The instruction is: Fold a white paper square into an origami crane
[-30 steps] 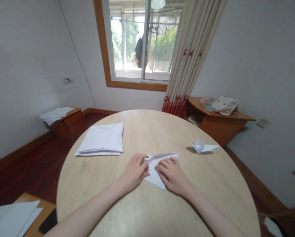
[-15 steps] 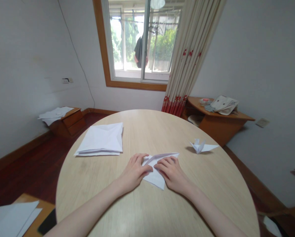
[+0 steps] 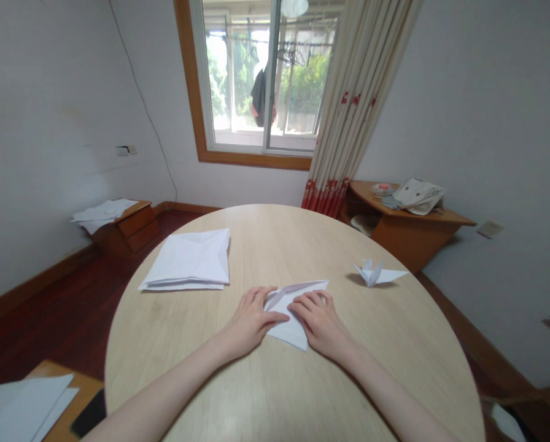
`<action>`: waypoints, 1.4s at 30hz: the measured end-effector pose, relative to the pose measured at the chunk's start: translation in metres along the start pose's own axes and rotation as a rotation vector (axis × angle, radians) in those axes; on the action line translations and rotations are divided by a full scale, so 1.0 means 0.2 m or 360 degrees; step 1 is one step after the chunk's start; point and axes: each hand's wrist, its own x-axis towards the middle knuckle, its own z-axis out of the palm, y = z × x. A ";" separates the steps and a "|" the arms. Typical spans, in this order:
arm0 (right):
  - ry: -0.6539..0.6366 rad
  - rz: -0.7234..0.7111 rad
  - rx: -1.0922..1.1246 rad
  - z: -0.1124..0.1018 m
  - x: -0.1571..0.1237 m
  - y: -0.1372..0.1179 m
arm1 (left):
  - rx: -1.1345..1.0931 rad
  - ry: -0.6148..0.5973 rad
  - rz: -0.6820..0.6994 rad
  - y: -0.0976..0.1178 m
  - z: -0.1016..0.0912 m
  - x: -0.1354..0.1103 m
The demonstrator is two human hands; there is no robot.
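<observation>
A partly folded white sheet of paper [image 3: 288,320] lies on the round wooden table [image 3: 275,393] between my hands. One flap stands slightly raised along its far edge. My left hand [image 3: 255,316] grips the paper's left side, thumb stretched over its top and fingers along the far left edge. On the right side, my right hand [image 3: 320,316] holds it with bent fingers on top; part of the paper is hidden beneath that hand. To the right sits a folded paper crane [image 3: 371,275], apart from both hands.
A stack of white paper [image 3: 192,261] rests at the table's left. Beyond the table stand a low drawer cabinet [image 3: 137,227] on the left and a wooden corner desk [image 3: 408,230] with a cloth bag [image 3: 417,195]. More sheets [image 3: 24,405] lie at the lower left.
The paper's raised flap and far right tip have shifted slightly left and away from me. My left thumb reaches a little farther right over the paper. My right hand has barely moved.
</observation>
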 end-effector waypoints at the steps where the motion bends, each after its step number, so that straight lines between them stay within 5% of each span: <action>1: 0.0008 -0.0004 -0.0014 0.00 0.00 0.00 | 0.0008 -0.0005 0.0002 0.00 0.00 0.00; 11: 0.0028 -0.0053 0.0008 0.01 -0.01 0.03 | 0.0216 -0.0109 0.0047 -0.02 0.01 -0.01; 31: 0.0086 -0.0257 0.0136 0.01 -0.02 0.03 | 0.0310 0.0112 0.0105 -0.08 -0.01 0.00; 42: 0.0081 -0.0166 0.0115 0.01 -0.02 0.03 | 0.0227 0.0130 0.0120 -0.01 -0.03 -0.01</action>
